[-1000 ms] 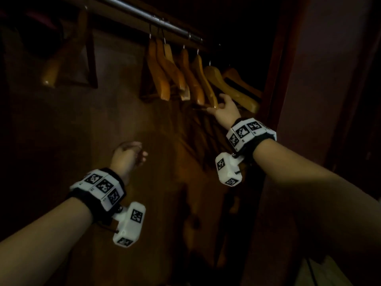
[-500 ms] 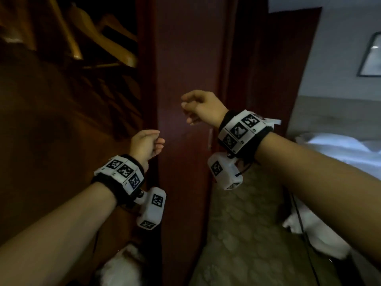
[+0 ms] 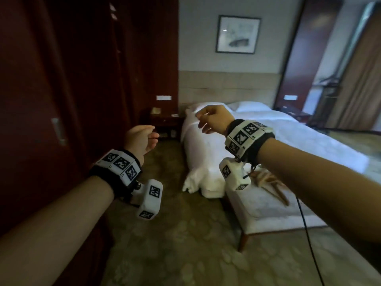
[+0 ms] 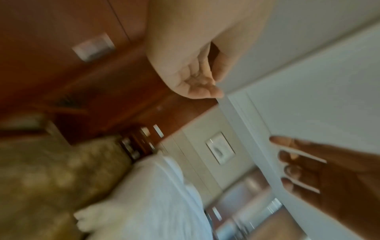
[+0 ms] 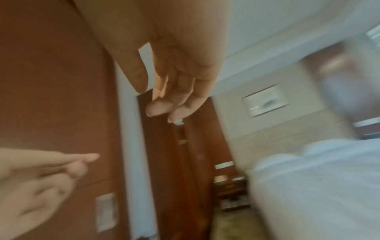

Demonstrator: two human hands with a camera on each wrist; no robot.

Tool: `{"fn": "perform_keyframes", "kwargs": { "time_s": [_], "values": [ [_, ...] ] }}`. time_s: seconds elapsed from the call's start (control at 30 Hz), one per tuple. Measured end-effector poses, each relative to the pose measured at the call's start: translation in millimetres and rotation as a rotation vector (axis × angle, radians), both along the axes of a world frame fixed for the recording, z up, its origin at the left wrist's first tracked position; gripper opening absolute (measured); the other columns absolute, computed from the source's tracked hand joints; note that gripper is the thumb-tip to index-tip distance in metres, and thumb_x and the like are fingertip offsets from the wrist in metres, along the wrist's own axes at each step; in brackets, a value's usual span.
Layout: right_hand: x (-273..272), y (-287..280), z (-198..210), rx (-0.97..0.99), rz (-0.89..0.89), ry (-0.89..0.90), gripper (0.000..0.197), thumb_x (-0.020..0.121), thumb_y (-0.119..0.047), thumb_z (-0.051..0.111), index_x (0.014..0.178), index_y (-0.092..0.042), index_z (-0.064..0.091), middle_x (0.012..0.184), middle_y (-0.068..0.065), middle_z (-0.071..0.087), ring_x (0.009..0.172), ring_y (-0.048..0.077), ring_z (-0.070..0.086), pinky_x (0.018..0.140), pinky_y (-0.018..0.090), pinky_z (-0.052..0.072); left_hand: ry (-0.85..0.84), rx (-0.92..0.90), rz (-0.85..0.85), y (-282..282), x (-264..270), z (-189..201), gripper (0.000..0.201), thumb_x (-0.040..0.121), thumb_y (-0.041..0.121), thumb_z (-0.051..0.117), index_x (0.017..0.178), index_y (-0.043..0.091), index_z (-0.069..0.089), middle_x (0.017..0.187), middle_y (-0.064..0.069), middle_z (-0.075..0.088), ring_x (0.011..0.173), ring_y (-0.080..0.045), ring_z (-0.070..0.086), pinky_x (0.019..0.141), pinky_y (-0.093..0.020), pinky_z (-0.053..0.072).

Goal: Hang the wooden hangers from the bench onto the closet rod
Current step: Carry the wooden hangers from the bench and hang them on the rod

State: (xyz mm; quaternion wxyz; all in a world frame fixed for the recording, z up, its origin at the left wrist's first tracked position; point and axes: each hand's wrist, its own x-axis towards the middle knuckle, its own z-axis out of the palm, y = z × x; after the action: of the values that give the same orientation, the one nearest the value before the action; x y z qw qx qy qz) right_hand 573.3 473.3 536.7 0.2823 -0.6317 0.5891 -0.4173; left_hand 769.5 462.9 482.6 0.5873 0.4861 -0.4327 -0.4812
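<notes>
Several wooden hangers [image 3: 270, 182] lie in a pile on the white padded bench [image 3: 268, 211] at the foot of the bed, partly hidden behind my right wrist. My right hand [image 3: 204, 120] hangs in the air above and left of them, fingers loosely curled, holding nothing; the right wrist view shows its relaxed fingers [image 5: 170, 100] empty. My left hand [image 3: 150, 139] is raised beside the dark red closet door [image 3: 41, 100], also loosely curled and empty, as its palm [image 4: 195, 78] shows. The closet rod is out of view.
A bed [image 3: 278, 137] with white covers stretches behind the bench, with a nightstand [image 3: 165, 120] at its left. Patterned carpet [image 3: 175, 244] lies between the closet and the bench. A black cable [image 3: 307, 234] drops from my right wrist across the bench.
The view has swung right from the closet rod and its hung hangers to the bed and bench. My right hand left the hangers on the rod; both hands travelled along empty.
</notes>
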Motion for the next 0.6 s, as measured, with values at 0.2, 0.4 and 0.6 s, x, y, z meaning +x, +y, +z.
{"fn": "perform_keyframes", "kwargs": {
  "time_s": [0.2, 0.4, 0.6],
  "values": [
    [-173, -1, -24, 0.078, -0.324, -0.04, 0.02, 0.093, -0.008, 0.051, 0.074, -0.013, 0.056, 0.062, 0.005, 0.058, 0.029, 0.002, 0.049, 0.042, 0.017, 0.045, 0.047, 0.066, -0.167, -46, -156, -21, 0.017, 0.096, 0.012, 0.046, 0.082, 0.017, 0.055, 0.058, 0.001, 0.061, 0.049, -0.007, 0.054, 0.047, -0.014, 0.045],
    [-302, -14, -62, 0.126, -0.566, -0.076, 0.01, 0.093, -0.009, 0.052, 0.092, -0.006, 0.062, 0.061, 0.006, 0.058, 0.03, 0.003, 0.051, 0.04, 0.017, 0.044, 0.053, 0.113, -0.367, -111, -291, -51, 0.015, 0.093, 0.009, 0.048, 0.081, 0.015, 0.055, 0.054, -0.003, 0.059, 0.031, -0.004, 0.048, 0.036, -0.011, 0.038],
    [-396, -71, -88, 0.171, -0.754, -0.038, 0.011, 0.093, -0.01, 0.055, 0.091, -0.005, 0.063, 0.058, 0.005, 0.059, 0.04, 0.011, 0.054, 0.058, 0.028, 0.051, 0.038, 0.168, -0.515, -197, -401, -77, 0.01, 0.093, 0.011, 0.05, 0.101, 0.009, 0.057, 0.072, -0.007, 0.06, 0.057, -0.016, 0.052, 0.055, -0.021, 0.045]
  ]
}}
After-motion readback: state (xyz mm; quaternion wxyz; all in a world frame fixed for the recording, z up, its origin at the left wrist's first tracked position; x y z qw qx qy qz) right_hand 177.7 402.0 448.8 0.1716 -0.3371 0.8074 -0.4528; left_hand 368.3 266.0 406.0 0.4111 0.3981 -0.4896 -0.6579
